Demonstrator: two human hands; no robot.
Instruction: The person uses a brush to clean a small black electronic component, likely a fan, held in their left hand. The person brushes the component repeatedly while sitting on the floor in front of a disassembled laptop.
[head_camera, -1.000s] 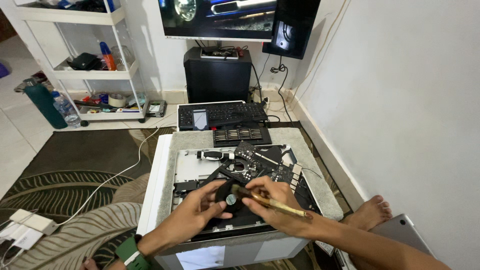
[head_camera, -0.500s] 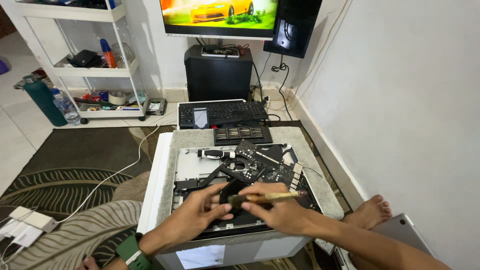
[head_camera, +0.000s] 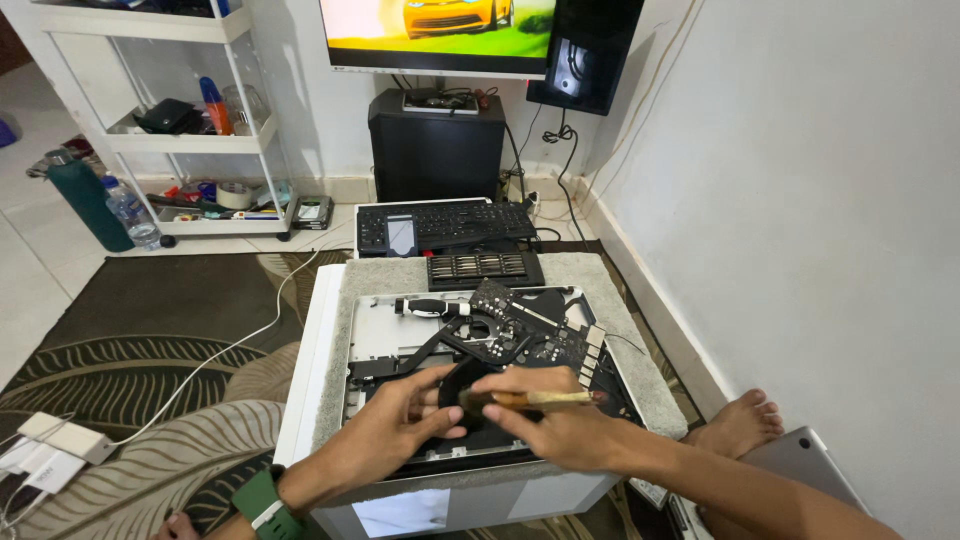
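Single head-worn view, looking steeply down, close over opened laptop (head_camera: 480, 350), facing wall
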